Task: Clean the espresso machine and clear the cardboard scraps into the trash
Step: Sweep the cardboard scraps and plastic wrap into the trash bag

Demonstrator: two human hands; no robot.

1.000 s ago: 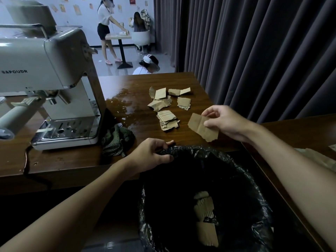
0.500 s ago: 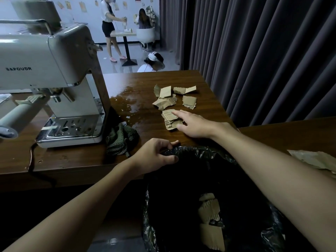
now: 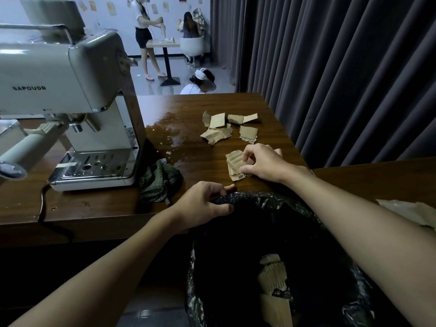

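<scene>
Entry: corrugated scrap stack point(image 3: 234, 165), near the surface's point(image 3: 236, 102) front edge, just beyond the trash bag point(image 3: 278, 201); my right hand point(image 3: 265, 162), the nearer, pinches it, while my left hand point(image 3: 203, 205) grips the bag's rim.

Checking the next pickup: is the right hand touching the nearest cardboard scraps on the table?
Touching. The head view shows the right hand pinching the nearest cardboard scraps between thumb and fingers, with no gap.

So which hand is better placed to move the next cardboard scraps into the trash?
Right hand: it pinches the nearest scraps on the table. The left hand is busy gripping the trash bag by its rim.
</scene>
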